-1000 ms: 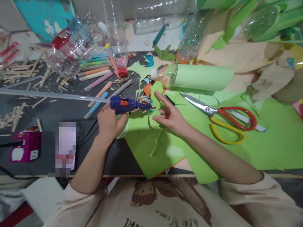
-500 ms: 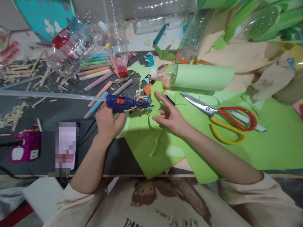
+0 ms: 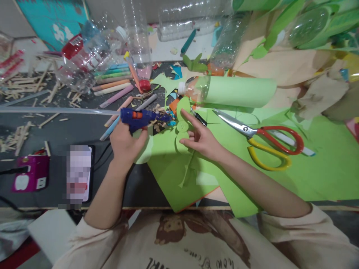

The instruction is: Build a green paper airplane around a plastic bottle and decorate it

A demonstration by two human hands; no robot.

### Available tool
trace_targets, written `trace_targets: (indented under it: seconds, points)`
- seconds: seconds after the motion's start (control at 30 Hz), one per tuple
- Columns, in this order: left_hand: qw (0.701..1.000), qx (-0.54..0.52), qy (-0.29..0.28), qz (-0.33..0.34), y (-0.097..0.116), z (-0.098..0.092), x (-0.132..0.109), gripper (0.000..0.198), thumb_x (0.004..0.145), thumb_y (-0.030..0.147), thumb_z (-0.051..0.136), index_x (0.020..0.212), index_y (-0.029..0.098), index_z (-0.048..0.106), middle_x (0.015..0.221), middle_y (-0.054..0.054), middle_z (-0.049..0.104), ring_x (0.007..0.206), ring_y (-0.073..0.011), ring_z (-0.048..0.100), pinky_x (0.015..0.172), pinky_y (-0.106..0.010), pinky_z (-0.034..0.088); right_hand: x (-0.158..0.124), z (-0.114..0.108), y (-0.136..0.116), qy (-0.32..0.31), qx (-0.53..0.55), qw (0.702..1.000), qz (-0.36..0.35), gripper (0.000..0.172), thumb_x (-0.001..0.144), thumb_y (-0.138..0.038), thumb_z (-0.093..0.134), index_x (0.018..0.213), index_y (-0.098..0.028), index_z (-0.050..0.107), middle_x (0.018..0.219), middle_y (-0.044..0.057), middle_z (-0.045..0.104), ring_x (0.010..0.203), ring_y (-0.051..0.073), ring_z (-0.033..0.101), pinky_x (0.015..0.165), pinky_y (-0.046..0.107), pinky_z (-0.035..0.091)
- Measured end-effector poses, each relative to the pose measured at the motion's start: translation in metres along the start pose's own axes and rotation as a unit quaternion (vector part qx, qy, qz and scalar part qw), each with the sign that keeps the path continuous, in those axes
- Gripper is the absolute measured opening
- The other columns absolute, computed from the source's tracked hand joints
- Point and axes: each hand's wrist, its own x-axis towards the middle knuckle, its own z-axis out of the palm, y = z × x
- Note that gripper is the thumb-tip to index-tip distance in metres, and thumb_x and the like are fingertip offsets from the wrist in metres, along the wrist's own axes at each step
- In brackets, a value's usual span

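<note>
My left hand (image 3: 125, 144) is closed around a blue glue gun (image 3: 131, 117) with an orange part on its side. A long clear glue stick (image 3: 70, 110) juts from its rear, and wood bits cling around the nozzle. To the right, my right hand (image 3: 204, 139) steadies a green paper leaf cutout (image 3: 182, 126), forefinger on the upper leaf and thumb on the lower one. Its other fingers curl inward. The nozzle points at the cutout's round middle but stands a little apart from it. A narrow green paper stem (image 3: 187, 170) hangs below.
Open scissors (image 3: 246, 130) lie right of my hand on green paper sheets (image 3: 322, 160). Behind is a bottle wrapped in pale green paper (image 3: 241, 91). Clear bottles (image 3: 137, 41), coloured sticks (image 3: 117, 95) and wood scraps crowd the back and left. A phone (image 3: 80, 172) lies near the front edge.
My left hand has drawn the glue gun slightly left and up, so its nozzle has come away from the cutout's middle. The right hand has barely moved.
</note>
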Motion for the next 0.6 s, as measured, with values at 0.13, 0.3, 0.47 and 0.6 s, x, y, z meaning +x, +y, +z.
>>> trace_targets:
  seconds: [0.13,0.3,0.47,0.6]
  points:
    - [0.997,-0.016,0.065,-0.043,-0.003,-0.010,0.010,0.041,0.068,0.031,0.062,0.107,0.018,0.057,0.097,-0.008,0.068,0.093,-0.0261,0.066,0.086,-0.040,0.053,0.001,0.000,0.001,0.001,0.009,1.000,-0.005,0.080,0.085,-0.048,0.064,0.155,-0.043,0.025,0.167,0.005,0.018,0.062,0.009,0.037,0.059,0.029,0.048]
    - [0.995,-0.039,0.047,-0.083,-0.006,-0.024,0.021,0.051,0.064,0.032,0.061,0.111,0.014,0.055,0.091,-0.006,0.065,0.092,-0.0247,0.062,0.092,-0.041,0.052,0.001,0.000,0.000,-0.002,0.026,1.000,-0.011,0.079,0.086,-0.041,0.065,0.154,-0.046,0.024,0.167,0.004,0.017,0.058,0.007,0.031,0.057,0.028,0.047]
    - [0.988,0.015,0.026,-0.148,-0.020,-0.057,0.032,0.043,0.055,0.044,0.062,0.089,0.019,0.051,0.090,-0.010,0.062,0.083,-0.0283,0.060,0.085,-0.051,0.054,0.002,0.000,-0.001,-0.011,0.034,0.999,-0.011,0.078,0.086,-0.041,0.066,0.153,-0.045,0.027,0.167,0.005,0.019,0.058,0.007,0.033,0.056,0.028,0.049]
    - [0.963,0.111,-0.030,-0.242,-0.060,-0.084,0.044,0.040,0.048,0.041,0.063,0.078,0.025,0.043,0.081,-0.007,0.057,0.081,-0.0306,0.058,0.089,-0.060,0.049,0.002,0.000,0.000,-0.009,0.044,0.999,-0.004,0.079,0.085,-0.040,0.067,0.153,-0.044,0.028,0.167,0.005,0.017,0.058,0.007,0.031,0.055,0.027,0.049]
